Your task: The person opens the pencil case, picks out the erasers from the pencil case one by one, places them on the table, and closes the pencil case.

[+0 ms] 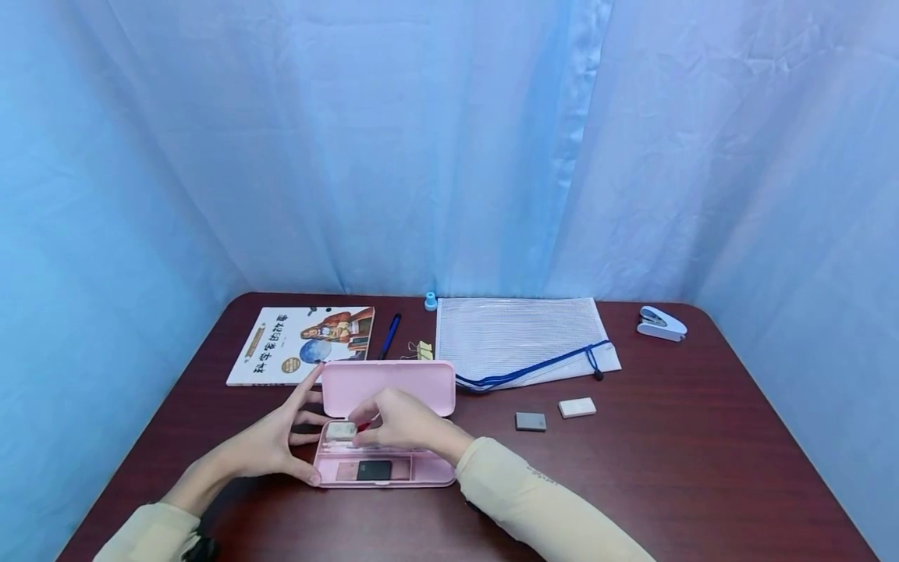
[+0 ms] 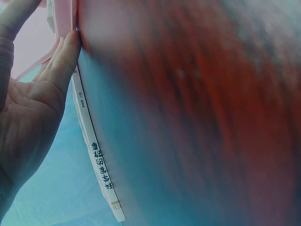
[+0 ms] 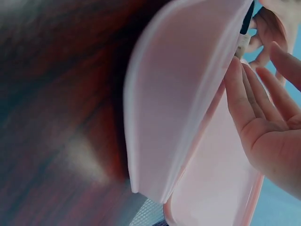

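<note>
A pink pencil case [image 1: 388, 390] lies with its lid raised. My left hand [image 1: 270, 441] is spread around its left end, thumb at the front corner, index fingertip by the lid's upper corner. In the left wrist view those fingers [image 2: 63, 59] look straight against the case. My right hand [image 1: 400, 421] reaches into the back compartment, fingertips beside a white eraser [image 1: 340, 431] and a small red thing [image 1: 362, 427]. The right wrist view shows its fingers [image 3: 249, 94] extended, thumb apart. A black eraser [image 1: 374, 470] lies in the front compartment.
Behind are a book [image 1: 302, 343], a blue pen [image 1: 389, 336], binder clips [image 1: 424, 350], a light blue object [image 1: 431, 301] and a mesh zip pouch [image 1: 520, 336]. To the right lie a grey eraser [image 1: 530, 421], another white eraser [image 1: 577, 407] and a stapler [image 1: 661, 324].
</note>
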### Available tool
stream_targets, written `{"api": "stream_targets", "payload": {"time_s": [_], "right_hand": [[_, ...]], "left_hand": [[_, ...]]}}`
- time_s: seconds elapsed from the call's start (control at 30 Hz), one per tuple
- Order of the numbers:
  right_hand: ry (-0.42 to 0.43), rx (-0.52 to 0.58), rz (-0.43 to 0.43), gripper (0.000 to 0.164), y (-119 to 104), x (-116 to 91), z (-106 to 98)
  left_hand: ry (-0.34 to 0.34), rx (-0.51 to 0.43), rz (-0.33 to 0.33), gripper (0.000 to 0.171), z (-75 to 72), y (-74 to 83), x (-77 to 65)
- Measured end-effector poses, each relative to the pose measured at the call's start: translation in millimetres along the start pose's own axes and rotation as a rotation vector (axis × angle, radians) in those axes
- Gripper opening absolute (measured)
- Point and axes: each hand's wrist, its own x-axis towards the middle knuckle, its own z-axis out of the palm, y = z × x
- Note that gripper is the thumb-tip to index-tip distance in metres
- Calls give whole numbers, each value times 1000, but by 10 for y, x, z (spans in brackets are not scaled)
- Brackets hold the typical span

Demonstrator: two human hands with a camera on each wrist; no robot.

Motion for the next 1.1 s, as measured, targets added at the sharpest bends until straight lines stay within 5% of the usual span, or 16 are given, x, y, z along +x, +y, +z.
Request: {"api": "stream_targets", "payload": {"time_s": [0.57,1.1], "right_hand": [[61,-212,-26,19,-4,108,156],[124,-204,27,25,-37,118,190]], "left_hand": [[-3,-19,16,145,11,-5,10],[-3,-30,13,145,12,-4,6]]}}
